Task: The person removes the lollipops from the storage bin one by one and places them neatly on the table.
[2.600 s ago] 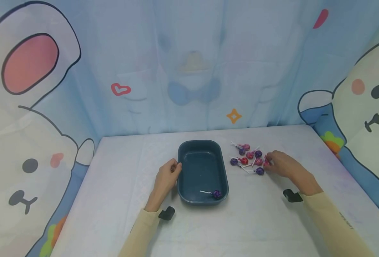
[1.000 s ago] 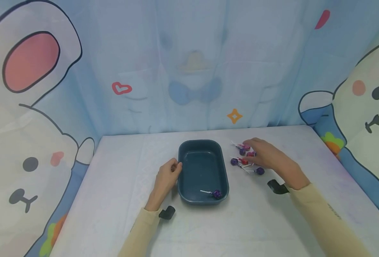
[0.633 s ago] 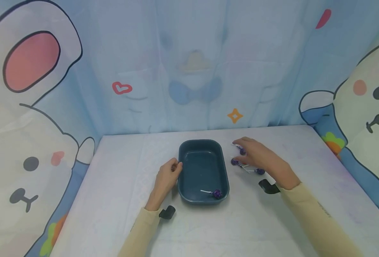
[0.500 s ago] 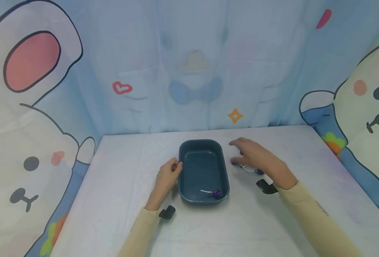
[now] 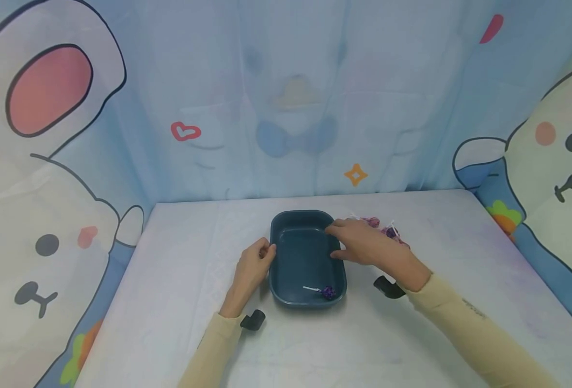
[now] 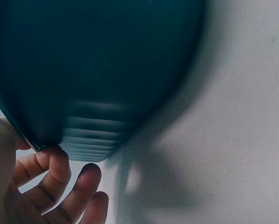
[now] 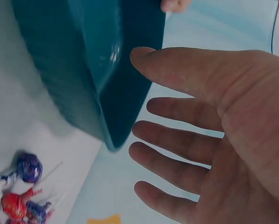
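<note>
A dark teal plastic bin [image 5: 305, 264] stands on the table. In it, near the front right corner, lies a purple-wrapped lollipop [image 5: 328, 292]. My left hand [image 5: 252, 272] pinches the bin's left rim between thumb and forefinger, as the left wrist view also shows. My right hand [image 5: 368, 245] hovers at the right rim, its spread fingers reaching slightly over the bin; the right wrist view shows nothing in it. Behind and beneath that hand several lollipops lie loose, among them a pink one [image 5: 373, 221] and a purple one [image 7: 29, 168]. The hand covers part of this group.
A white cloth [image 5: 179, 302] covers the table. At its back edge hangs a blue curtain [image 5: 218, 161] with cartoon prints. A black wrist mount sits on each wrist.
My right hand has moved left, from the right side of the lollipop pile, across it, to the bin's right rim. The left hand and the bin have stayed in place.
</note>
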Motion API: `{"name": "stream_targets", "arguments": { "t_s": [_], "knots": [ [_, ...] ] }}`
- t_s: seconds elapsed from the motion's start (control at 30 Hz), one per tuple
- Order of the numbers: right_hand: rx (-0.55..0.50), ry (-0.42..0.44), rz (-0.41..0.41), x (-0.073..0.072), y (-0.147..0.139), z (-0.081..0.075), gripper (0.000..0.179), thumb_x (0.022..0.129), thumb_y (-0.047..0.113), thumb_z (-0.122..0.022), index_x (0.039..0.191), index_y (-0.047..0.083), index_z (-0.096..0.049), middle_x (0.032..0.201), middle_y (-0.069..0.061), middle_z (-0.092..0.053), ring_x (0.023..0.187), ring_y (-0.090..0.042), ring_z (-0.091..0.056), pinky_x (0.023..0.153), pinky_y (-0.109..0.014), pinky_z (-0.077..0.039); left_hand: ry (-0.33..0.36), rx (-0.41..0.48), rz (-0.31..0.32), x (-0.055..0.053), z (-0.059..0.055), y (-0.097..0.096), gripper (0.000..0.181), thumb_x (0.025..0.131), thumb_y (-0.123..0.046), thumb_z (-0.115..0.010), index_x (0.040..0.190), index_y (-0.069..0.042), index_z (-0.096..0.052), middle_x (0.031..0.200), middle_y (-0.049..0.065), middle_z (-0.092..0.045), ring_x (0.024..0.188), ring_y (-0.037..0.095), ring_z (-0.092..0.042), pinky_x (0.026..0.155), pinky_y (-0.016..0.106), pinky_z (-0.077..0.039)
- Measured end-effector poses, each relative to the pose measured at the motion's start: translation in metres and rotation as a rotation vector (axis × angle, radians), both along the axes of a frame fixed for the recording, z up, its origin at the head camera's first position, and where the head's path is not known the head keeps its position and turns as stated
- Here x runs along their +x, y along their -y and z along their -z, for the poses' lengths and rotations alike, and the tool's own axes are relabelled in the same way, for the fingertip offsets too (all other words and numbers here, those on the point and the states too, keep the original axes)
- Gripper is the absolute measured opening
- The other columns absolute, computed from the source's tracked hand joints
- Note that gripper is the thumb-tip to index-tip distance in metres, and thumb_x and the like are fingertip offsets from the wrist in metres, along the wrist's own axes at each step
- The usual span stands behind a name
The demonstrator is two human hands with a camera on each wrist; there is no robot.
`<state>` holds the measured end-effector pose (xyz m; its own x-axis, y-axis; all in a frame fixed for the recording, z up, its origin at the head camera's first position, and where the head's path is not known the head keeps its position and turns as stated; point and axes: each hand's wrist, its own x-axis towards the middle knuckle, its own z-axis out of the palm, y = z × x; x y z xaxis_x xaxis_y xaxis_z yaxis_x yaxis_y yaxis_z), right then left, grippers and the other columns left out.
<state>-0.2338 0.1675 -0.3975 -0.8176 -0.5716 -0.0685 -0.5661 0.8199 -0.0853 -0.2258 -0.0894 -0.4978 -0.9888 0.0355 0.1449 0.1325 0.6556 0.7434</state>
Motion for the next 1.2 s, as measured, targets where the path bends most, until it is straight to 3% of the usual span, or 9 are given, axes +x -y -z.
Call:
{"name": "stream_targets", "arguments": {
  "t_s": [0.17,0.33,0.67,0.83,1.2],
  "knots": [
    [0.063,-0.015,-0.084,0.006,0.011,0.008,0.052,0.077,0.032,-0.072,0.118,0.005,-0.057,0.11,-0.011,-0.06,0.097,-0.025,-0.059,0.083,-0.041,-0.048,0.002,0.001,0.001,0.0,0.001,0.0,0.022,0.092,-0.039,-0.049,0.08,-0.02,-0.052,0.066,-0.004,-0.05,0.057,0.01,-0.046,0.049,0.025,-0.036],
    [0.12,0.039,-0.135,0.014,0.022,0.012,0.046,0.075,0.03,-0.074,0.112,0.006,-0.06,0.099,-0.007,-0.062,0.086,-0.021,-0.06,0.079,-0.038,-0.049,0.002,0.001,0.0,0.0,0.001,0.0,0.022,0.092,-0.038,-0.049,0.08,-0.02,-0.052,0.067,-0.004,-0.051,0.057,0.011,-0.046,0.049,0.025,-0.036],
    [0.226,0.234,-0.11,0.025,0.045,0.02,0.024,0.074,0.024,-0.075,0.093,0.013,-0.066,0.075,0.005,-0.059,0.065,-0.01,-0.051,0.065,-0.029,-0.046,-0.009,0.007,0.001,0.0,-0.001,0.001,0.021,0.092,-0.037,-0.05,0.079,-0.02,-0.051,0.066,-0.004,-0.05,0.056,0.01,-0.046,0.049,0.025,-0.036],
    [0.297,0.273,-0.102,0.028,0.053,0.022,0.017,0.073,0.02,-0.074,0.086,0.014,-0.065,0.071,0.006,-0.055,0.063,-0.011,-0.049,0.063,-0.029,-0.043,0.002,0.007,0.003,0.0,-0.001,0.001,0.021,0.092,-0.037,-0.05,0.079,-0.02,-0.051,0.066,-0.004,-0.051,0.056,0.01,-0.046,0.049,0.025,-0.036],
    [0.391,0.252,-0.109,0.032,0.057,0.027,0.014,0.075,0.015,-0.071,0.087,0.015,-0.065,0.073,0.004,-0.058,0.067,-0.013,-0.049,0.08,-0.039,-0.042,-0.003,0.009,0.001,-0.001,0.0,0.0,0.022,0.092,-0.038,-0.05,0.079,-0.02,-0.051,0.065,-0.003,-0.05,0.056,0.011,-0.046,0.049,0.025,-0.035]
  ]
}}
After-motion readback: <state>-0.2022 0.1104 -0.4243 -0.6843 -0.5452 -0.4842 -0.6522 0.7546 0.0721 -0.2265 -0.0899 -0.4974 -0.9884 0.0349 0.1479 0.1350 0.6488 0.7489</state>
